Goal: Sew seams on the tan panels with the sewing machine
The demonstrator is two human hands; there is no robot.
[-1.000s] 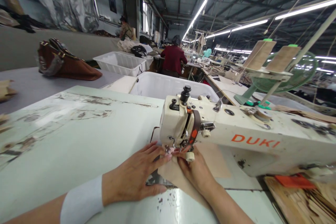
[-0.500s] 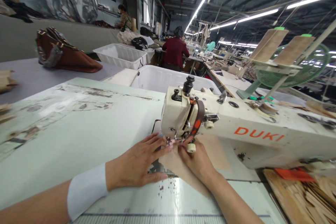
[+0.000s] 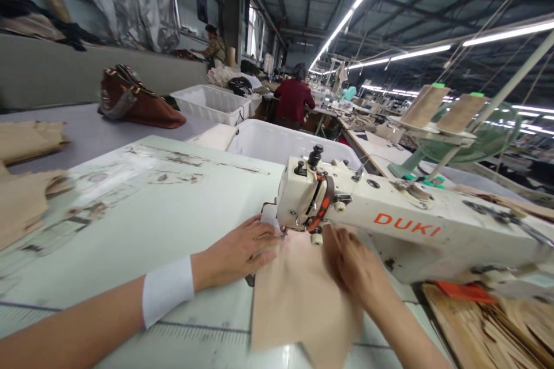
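Note:
A tan, leather-like piece lies under the head of the sewing machine and spreads toward me over the table's front. My left hand rests flat beside the presser foot, fingers stretched out, fingertips on the piece's left edge. A pale strip shows just beyond those fingers. On the other side, my right hand has its fingers closed on the piece's lifted, folded right edge. That hand is slightly blurred, and its fingertips are partly hidden.
Tan cut pieces lie at the left, with a brown handbag behind them. White plastic bins stand past the machine. Thread cones and a green fan are at right. A person in dark red sits ahead.
The tan piece now spreads wider toward me, its right side lifted. My right hand has moved right and away from the needle. The view has shifted, showing more at the left.

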